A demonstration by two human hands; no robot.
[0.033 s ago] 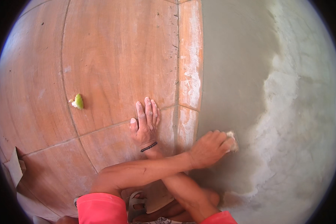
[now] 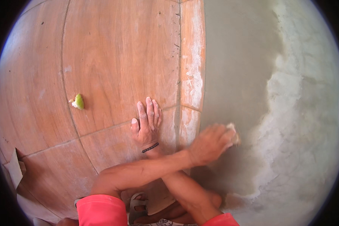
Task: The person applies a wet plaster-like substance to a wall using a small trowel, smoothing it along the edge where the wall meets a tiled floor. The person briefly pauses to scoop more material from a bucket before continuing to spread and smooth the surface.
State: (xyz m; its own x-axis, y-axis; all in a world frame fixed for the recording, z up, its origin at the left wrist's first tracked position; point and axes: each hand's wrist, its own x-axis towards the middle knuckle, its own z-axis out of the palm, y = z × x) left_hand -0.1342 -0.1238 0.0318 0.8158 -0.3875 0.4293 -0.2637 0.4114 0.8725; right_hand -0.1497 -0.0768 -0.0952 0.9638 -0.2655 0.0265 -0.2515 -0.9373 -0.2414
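Observation:
My forearms cross, the left one passing over the right. My left hand, smeared by motion, is closed around a small pale sponge-like pad at the edge of the smooth grey cement surface. Most of that pad is hidden by my fingers. My right hand lies palm down on the wood-patterned tiles, fingers stretched and thumb apart. White dust marks its fingers, and a black bead bracelet circles the wrist.
A green fruit piece with a white torn side lies on the tiles. A narrow tile strip smeared white borders the cement. Farther right runs a pale, blotchy band. A bent grey sheet stands at the lower left, and a sandal shows beneath my arms.
My left hand has shifted slightly away from me, carrying the pale pad with it. My right hand stays in place on the tiles.

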